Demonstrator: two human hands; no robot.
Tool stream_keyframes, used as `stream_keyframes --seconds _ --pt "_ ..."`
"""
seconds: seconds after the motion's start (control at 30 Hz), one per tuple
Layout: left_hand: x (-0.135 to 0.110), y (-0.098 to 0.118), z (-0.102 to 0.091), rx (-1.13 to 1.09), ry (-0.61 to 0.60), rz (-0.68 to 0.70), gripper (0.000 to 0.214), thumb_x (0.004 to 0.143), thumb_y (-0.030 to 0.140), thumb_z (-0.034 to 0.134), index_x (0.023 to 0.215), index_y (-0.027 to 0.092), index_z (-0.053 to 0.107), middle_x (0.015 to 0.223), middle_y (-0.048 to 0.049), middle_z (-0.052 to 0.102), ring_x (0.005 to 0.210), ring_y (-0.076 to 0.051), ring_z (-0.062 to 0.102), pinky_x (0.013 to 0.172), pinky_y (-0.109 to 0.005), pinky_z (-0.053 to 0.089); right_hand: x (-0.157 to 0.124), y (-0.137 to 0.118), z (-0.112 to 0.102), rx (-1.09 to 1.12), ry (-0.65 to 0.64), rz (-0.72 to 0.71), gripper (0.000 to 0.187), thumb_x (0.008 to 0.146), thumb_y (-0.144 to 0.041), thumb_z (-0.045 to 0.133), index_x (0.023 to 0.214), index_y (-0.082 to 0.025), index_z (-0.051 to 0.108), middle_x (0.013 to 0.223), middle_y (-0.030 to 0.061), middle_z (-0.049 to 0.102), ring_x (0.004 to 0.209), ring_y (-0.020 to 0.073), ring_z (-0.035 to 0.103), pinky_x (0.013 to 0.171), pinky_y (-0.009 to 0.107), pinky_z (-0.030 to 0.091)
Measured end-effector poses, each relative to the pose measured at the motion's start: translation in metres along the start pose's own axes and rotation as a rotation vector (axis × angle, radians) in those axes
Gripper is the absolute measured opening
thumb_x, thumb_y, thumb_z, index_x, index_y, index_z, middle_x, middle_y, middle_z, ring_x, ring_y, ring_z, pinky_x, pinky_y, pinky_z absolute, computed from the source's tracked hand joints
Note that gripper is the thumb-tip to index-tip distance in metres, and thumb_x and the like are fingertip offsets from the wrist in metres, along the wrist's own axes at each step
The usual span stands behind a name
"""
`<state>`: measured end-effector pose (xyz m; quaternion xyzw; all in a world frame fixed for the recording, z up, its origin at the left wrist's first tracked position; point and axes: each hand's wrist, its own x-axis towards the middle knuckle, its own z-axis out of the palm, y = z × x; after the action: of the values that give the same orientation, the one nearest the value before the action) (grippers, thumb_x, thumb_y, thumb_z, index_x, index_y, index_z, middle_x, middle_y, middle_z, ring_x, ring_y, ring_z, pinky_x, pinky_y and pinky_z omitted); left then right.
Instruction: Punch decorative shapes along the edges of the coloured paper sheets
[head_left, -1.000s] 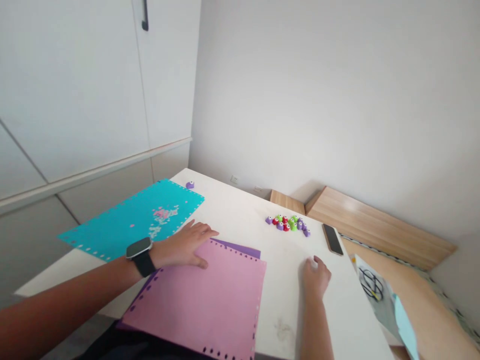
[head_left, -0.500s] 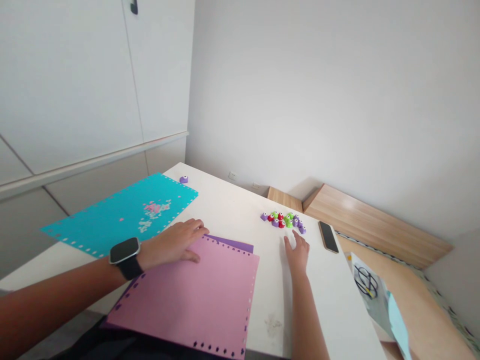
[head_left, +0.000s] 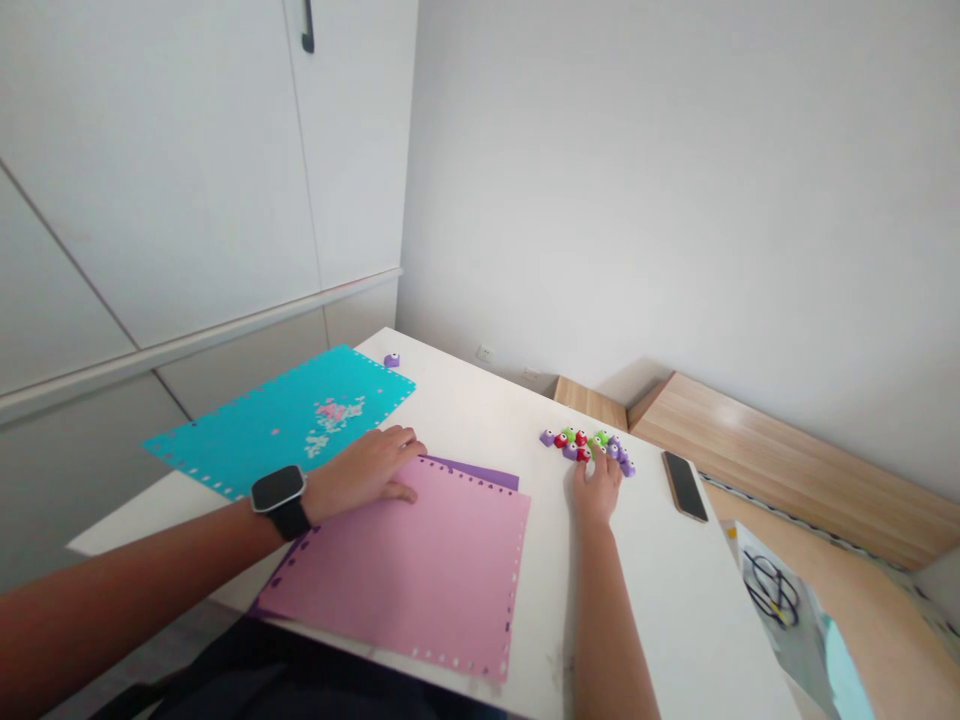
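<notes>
My right hand point(head_left: 598, 485) reaches forward onto a tight cluster of purple, red and green craft hole punches point(head_left: 589, 443), its fingertips touching them. Whether it grips one is hidden. My left hand point(head_left: 366, 472), wearing a black smartwatch point(head_left: 279, 500), lies flat at the far edge of a pink foam sheet point(head_left: 397, 570) and holds nothing. A purple sheet point(head_left: 480, 471) shows beneath the pink one. To the left lies a teal sheet point(head_left: 285, 420) with pink and white punched shapes on it. One purple punch point(head_left: 391, 360) stands beyond it.
All of this is on a white table point(head_left: 480, 395). A smartphone point(head_left: 685, 486) lies near the table's right edge. Past that edge are a light wooden board point(head_left: 780, 450) and a plastic pouch holding black cable point(head_left: 772, 590). White cupboard doors stand at the left, a wall ahead.
My right hand has moved forward from the open table onto the punch cluster. My left hand stays on the pink sheet, and the view has shifted slightly.
</notes>
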<state>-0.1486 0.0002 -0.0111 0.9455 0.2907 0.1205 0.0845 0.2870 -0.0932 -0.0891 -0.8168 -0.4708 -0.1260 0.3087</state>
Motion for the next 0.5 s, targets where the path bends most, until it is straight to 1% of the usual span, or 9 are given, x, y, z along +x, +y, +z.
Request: stream_keyframes --seconds 0.1,0.2,0.33,0.43,0.5 --pt "0.003 -0.001 0.000 0.038 0.007 0.019 0.050 0.082 0.061 0.072 0.113 0.021 0.066 0.104 -0.0098 0.064 0.100 -0.030 0.060 0.089 -0.037 0.040 -0.001 -0.003 0.002 0.017 -0.016 -0.036 0.051 0.092 -0.029 0.038 0.136 -0.013 0.058 0.134 0.0195 0.056 0.127 0.0334 0.046 0.109 0.046 0.032" --pt "0.007 0.001 -0.001 0.064 -0.014 0.040 0.044 0.081 0.058 0.075 0.104 0.022 0.067 0.100 -0.0090 0.065 0.098 -0.030 0.061 0.087 -0.038 0.040 0.000 -0.004 0.006 0.029 -0.040 -0.038 0.050 0.090 -0.027 0.040 0.134 -0.011 0.059 0.138 0.0205 0.054 0.128 0.0344 0.045 0.110 0.047 0.032" --pt "0.011 0.003 -0.001 0.053 -0.068 0.040 0.031 0.085 0.047 0.075 0.101 0.022 0.066 0.095 -0.0072 0.070 0.093 -0.029 0.064 0.083 -0.036 0.039 0.000 -0.003 0.008 0.062 -0.066 -0.002 0.048 0.088 -0.027 0.043 0.130 -0.014 0.061 0.130 0.0198 0.061 0.123 0.0350 0.050 0.107 0.047 0.035" --pt "0.012 0.002 -0.003 -0.008 -0.123 -0.009 0.015 0.091 0.036 0.067 0.099 0.023 0.066 0.089 -0.0053 0.073 0.087 -0.027 0.067 0.075 -0.032 0.039 -0.002 0.000 0.005 0.109 -0.061 0.029 0.046 0.087 -0.030 0.045 0.127 -0.015 0.063 0.123 0.0194 0.065 0.118 0.0346 0.054 0.103 0.046 0.039" --pt "0.015 0.000 -0.008 -0.076 -0.138 -0.040 0.013 0.096 0.035 0.059 0.096 0.024 0.067 0.086 -0.0044 0.073 0.083 -0.025 0.068 0.070 -0.029 0.038 -0.003 0.004 0.002 0.138 -0.043 0.051 0.044 0.088 -0.034 0.047 0.123 -0.015 0.064 0.118 0.0182 0.067 0.112 0.0331 0.059 0.098 0.045 0.044"
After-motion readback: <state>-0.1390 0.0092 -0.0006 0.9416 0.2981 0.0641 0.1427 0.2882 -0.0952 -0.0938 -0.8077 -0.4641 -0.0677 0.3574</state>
